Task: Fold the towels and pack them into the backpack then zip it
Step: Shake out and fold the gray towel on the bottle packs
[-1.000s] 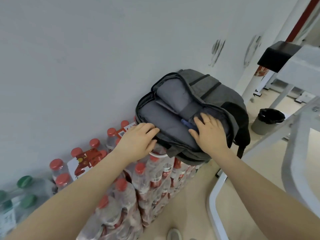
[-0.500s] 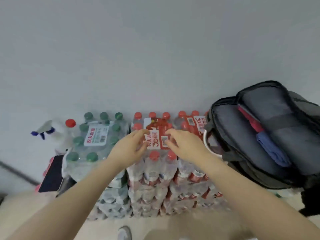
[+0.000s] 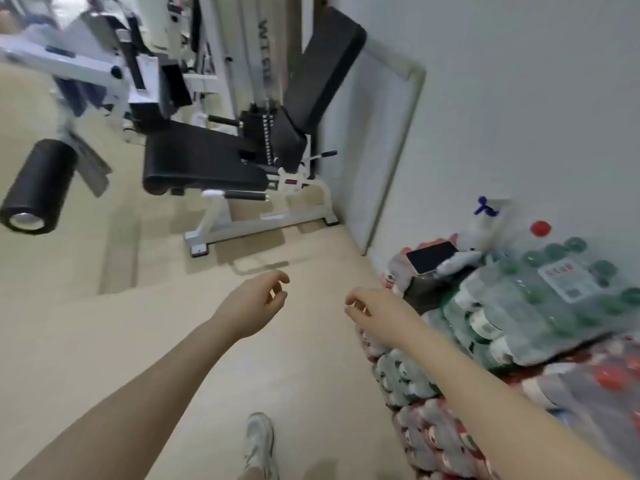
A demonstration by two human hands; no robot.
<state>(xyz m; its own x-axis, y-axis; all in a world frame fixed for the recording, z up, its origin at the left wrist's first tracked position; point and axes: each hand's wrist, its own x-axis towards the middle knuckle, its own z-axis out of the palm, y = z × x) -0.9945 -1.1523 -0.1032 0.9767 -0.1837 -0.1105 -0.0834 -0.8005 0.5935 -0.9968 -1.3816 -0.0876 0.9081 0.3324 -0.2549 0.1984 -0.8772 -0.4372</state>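
Both grips, left hand point(image 3: 254, 304) and right hand point(image 3: 377, 315), loose-fingered, holding nothing, over bare floor point(image 3: 145, 334) beside stacked bottle packs point(image 3: 540, 306).

floor point(image 3: 104, 341): beige | wall point(image 3: 519, 98): pale grey | bench pads point(image 3: 204, 161): black, frame white | bottle caps point(image 3: 575, 244), right: green | lower packs point(image 3: 606, 375): red-capped | phone point(image 3: 433, 256): black | shoe point(image 3: 258, 441): white

Standing on the beige floor point(image 3: 104, 341): a white-framed gym machine point(image 3: 221, 174) far left, stacked shrink-wrapped bottle packs point(image 3: 519, 341) right against the wall, 1 pale shoe point(image 3: 258, 441) near. Lying atop the packs: a phone point(image 3: 433, 257), beside a spray bottle point(image 3: 485, 223).
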